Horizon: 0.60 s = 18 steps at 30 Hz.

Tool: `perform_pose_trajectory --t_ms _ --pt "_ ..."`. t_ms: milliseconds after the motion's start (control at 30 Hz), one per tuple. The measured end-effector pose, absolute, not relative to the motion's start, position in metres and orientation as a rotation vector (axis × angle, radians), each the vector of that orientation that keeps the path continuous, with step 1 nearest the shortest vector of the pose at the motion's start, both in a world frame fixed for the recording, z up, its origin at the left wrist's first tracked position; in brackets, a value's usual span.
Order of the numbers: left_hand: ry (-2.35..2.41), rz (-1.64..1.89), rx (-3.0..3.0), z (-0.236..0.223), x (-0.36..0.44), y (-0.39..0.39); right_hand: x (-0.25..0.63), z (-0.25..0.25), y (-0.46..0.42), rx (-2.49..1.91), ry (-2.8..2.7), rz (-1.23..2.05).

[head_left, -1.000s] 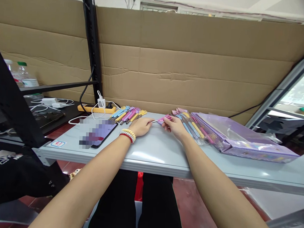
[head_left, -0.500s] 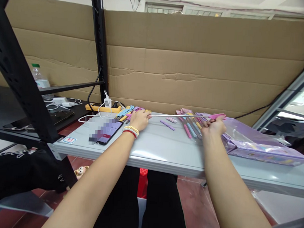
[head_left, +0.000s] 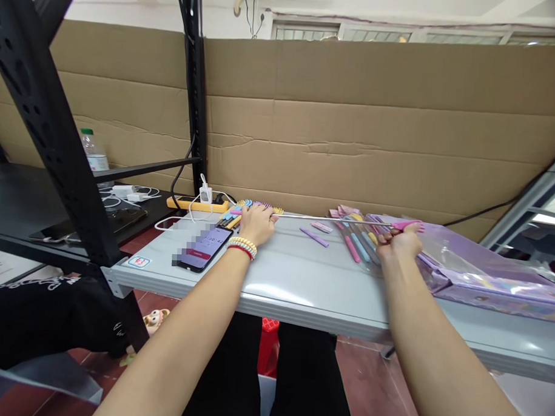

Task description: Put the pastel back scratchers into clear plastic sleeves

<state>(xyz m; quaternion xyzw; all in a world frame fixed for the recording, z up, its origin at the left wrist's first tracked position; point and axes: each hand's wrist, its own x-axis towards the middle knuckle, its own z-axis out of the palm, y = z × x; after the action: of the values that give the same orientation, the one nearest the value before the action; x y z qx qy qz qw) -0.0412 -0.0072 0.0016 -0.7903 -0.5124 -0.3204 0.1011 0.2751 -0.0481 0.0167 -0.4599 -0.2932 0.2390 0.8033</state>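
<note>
A telescopic back scratcher [head_left: 322,219] is drawn out lengthwise above the table, its thin metal rod spanning both hands. My left hand [head_left: 257,224] is closed round the handle end, where a bit of pink shows. On the other side, my right hand [head_left: 400,242] grips near the pink claw-shaped head. Behind my left hand lie several back scratchers [head_left: 229,217] with blue, yellow and purple heads. Packaged back scratchers [head_left: 356,238] in pink, blue and yellow rest beside my right hand. Between the hands, a purple strip [head_left: 314,237] and a small printed packet [head_left: 321,226] lie flat.
A phone [head_left: 206,249] lies left on the grey table [head_left: 297,275]. Behind it are an orange power strip [head_left: 198,204] and white cables. An opened purple box [head_left: 488,292] with clear plastic occupies the right. Cardboard [head_left: 375,126] walls the back; a black shelf post [head_left: 197,96] stands left.
The camera has tilted up slightly, so the scene sits lower and further right. Both hands keep their hold on the extended back scratcher, with little other visible difference.
</note>
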Motion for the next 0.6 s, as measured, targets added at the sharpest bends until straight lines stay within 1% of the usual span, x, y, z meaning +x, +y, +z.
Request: perform_pose_trajectory --t_ms 100,267,433,600 --pt "-1.496 -0.927 -2.354 0.002 -0.036 -0.009 0.259 0.016 -0.047 -0.934 -0.433 0.589" --pt "-1.464 -0.849 -2.459 0.003 -0.018 -0.019 0.217 0.011 -0.043 -0.914 -0.906 0.763" --pt "-1.437 -0.691 -2.527 0.001 -0.012 -0.028 0.2 -0.003 -0.045 -0.992 -1.304 0.946" --pt "-1.399 -0.635 -2.578 0.0 -0.011 -0.028 0.194 -0.009 -0.045 -1.046 -1.394 0.991"
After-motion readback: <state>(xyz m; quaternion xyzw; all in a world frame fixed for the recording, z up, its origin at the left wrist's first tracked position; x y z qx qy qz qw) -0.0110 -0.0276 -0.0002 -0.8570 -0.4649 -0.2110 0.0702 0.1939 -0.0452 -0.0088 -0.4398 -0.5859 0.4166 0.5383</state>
